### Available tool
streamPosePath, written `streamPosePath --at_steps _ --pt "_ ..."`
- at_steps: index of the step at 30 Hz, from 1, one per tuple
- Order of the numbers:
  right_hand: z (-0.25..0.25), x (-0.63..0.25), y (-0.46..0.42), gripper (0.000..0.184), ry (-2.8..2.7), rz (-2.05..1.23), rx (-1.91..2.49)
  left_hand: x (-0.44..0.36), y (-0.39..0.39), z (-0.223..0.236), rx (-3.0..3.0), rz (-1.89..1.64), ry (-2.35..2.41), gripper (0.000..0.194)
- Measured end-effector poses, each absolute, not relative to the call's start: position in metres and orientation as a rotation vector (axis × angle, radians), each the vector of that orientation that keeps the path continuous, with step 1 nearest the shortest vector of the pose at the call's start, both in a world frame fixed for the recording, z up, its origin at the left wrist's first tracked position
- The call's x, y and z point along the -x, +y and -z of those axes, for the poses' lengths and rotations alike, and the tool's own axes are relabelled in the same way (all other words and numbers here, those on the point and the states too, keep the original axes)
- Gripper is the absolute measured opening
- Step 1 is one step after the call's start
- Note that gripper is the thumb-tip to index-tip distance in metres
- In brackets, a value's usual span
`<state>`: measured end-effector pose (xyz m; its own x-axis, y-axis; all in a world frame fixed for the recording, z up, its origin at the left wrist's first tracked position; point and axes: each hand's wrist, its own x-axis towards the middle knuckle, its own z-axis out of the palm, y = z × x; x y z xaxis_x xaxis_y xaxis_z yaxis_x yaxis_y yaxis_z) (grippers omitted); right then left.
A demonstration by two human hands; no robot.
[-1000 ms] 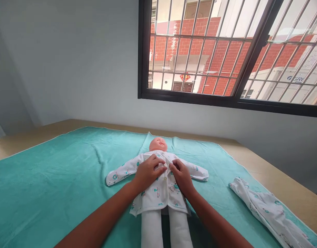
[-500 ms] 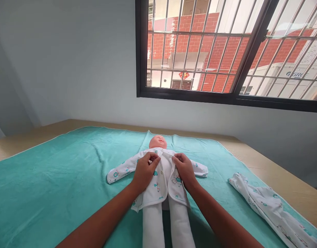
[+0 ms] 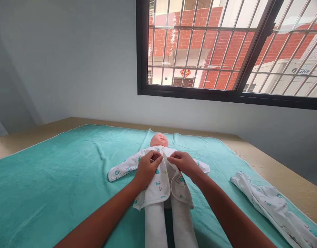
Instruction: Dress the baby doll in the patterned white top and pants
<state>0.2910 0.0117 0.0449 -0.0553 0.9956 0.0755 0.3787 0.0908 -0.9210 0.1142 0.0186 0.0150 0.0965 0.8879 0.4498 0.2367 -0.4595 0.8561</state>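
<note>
A baby doll point(image 3: 159, 140) lies on its back, its head toward the wall. It wears a white printed baby jacket point(image 3: 158, 186) that hangs apart at the front below the chest, with small buttons along one edge. My left hand point(image 3: 148, 168) pinches the jacket's left front edge near the upper chest. Opposite it, my right hand point(image 3: 183, 163) pinches the right front edge, thumb and finger together. A small gap separates the two hands. The doll's white legs point(image 3: 154, 225) stretch toward me between my forearms.
A turquoise blanket point(image 3: 57, 179) covers most of the wooden table point(image 3: 272, 160). Folded white printed baby clothing point(image 3: 272, 206) lies on the blanket at the right. Behind the table are a grey wall point(image 3: 96, 69) and a barred window point(image 3: 194, 91).
My right hand has moved left, bringing its jacket edge closer to my left hand. The left hand keeps its pinch. The camera view has shifted slightly.
</note>
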Motion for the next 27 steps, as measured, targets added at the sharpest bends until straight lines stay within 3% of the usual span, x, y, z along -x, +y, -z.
streamPosePath --at_steps 6,13,19,27 --pt "-0.041 -0.285 0.009 0.035 -1.447 -1.212 1.31 -0.121 0.017 -0.028 -1.686 -1.414 1.048 0.017" --pt "-0.016 -0.29 0.015 0.031 -1.151 -1.411 1.009 -0.127 0.029 -0.042 -1.59 -1.01 0.987 0.02" --pt "-0.018 -0.29 0.014 0.031 -1.17 -1.436 1.014 -0.121 0.046 -0.047 -1.632 -0.818 0.985 0.014" --pt "-0.017 -0.29 0.014 0.032 -1.173 -1.419 1.083 -0.107 0.05 -0.049 -1.541 -0.711 0.853 0.023"
